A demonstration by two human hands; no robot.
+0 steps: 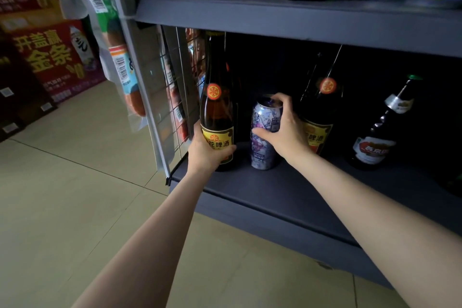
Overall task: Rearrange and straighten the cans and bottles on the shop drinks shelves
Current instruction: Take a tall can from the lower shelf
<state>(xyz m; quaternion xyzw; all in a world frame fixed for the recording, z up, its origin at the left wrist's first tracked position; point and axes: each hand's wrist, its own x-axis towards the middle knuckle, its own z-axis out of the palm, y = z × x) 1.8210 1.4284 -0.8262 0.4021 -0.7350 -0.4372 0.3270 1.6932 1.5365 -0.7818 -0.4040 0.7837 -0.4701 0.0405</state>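
Gripping the brown bottle [217,117] low around its yellow label, our left hand [205,152] holds it upright at the bottom shelf [280,197] left end. Just right of that bottle, our right hand [285,130] wraps the purple can [263,142], fingers over its rim. Farther right stand a matching brown bottle [321,112] and a dark foil-necked bottle [380,137].

Bare shelf front [287,197] lies open; the upper shelf [275,22] hangs low over bottle necks.
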